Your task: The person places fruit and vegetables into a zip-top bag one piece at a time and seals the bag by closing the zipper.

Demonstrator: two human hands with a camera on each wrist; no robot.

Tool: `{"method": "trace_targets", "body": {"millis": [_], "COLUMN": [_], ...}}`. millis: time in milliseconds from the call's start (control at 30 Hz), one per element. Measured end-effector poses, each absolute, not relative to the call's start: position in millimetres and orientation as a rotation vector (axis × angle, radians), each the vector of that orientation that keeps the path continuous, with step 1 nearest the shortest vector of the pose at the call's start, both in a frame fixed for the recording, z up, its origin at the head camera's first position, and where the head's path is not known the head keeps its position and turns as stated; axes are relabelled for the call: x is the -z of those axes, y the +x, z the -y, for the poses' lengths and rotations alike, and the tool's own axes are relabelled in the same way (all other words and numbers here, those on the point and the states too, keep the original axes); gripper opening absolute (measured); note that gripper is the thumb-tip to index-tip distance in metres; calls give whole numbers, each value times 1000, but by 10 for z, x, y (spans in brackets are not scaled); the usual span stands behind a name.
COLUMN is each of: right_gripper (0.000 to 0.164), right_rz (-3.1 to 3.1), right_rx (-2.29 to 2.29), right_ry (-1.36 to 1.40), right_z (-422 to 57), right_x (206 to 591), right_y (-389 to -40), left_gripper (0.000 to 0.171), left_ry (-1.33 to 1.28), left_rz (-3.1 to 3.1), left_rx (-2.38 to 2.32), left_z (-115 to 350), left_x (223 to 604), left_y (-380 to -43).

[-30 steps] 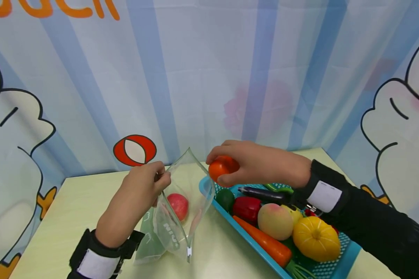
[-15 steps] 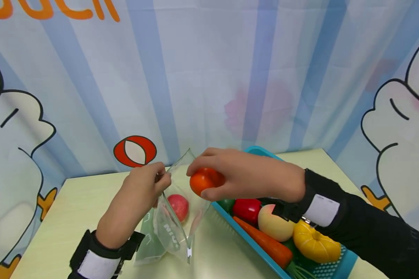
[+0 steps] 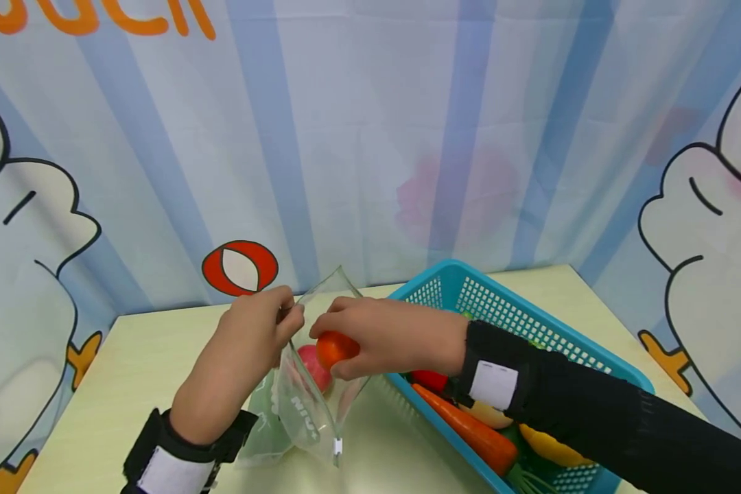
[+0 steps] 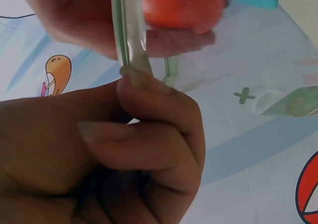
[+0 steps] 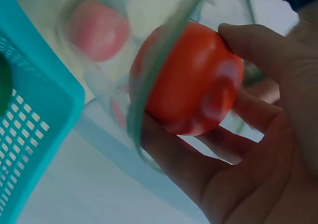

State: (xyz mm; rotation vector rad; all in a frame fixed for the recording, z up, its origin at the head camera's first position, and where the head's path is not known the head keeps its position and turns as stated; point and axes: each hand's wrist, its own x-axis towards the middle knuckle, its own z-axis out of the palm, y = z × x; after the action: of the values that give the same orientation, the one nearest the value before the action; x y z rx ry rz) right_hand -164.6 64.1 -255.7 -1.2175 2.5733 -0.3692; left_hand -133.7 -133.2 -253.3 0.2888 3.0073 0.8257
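Observation:
My left hand [image 3: 253, 336] pinches the edge of a clear zip bag [image 3: 302, 405], which stands with its mouth spread and a white slider at the near end. In my right hand [image 3: 383, 336] is a tomato [image 3: 336, 350], held with curled fingers right at the bag's mouth. The right wrist view shows the tomato [image 5: 191, 80] partly behind the bag's rim, the fingers round it. A pinkish-red round fruit [image 5: 98, 30] lies inside the bag. In the left wrist view, thumb and forefinger squeeze the bag's edge [image 4: 130, 35], with the tomato [image 4: 184, 5] just beyond.
A blue perforated basket [image 3: 593, 343] stands on the table to the right, holding a carrot [image 3: 469, 429], a yellow pumpkin [image 3: 552, 446] and other produce. My right forearm crosses over it. A printed curtain [image 3: 370, 137] hangs behind the pale table [image 3: 173, 343].
My right hand has moved left and down with the tomato, from over the basket to the bag's mouth. The left hand and the bag have stayed nearly still.

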Motion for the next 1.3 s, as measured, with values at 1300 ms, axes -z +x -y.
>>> {"method": "trace_targets", "body": {"millis": [1300], "right_gripper": [31], "right_rz": [-2475], "right_rx": [483], "right_ry": [-1166], "right_z": [-845], "right_x": [2626], "right_y": [-1821], "left_gripper": [20], "left_ry": [290], "left_rz": [-2998], "left_rx": [-841], "left_z": [1349], "left_x": [2544], "left_y": [-1333]}}
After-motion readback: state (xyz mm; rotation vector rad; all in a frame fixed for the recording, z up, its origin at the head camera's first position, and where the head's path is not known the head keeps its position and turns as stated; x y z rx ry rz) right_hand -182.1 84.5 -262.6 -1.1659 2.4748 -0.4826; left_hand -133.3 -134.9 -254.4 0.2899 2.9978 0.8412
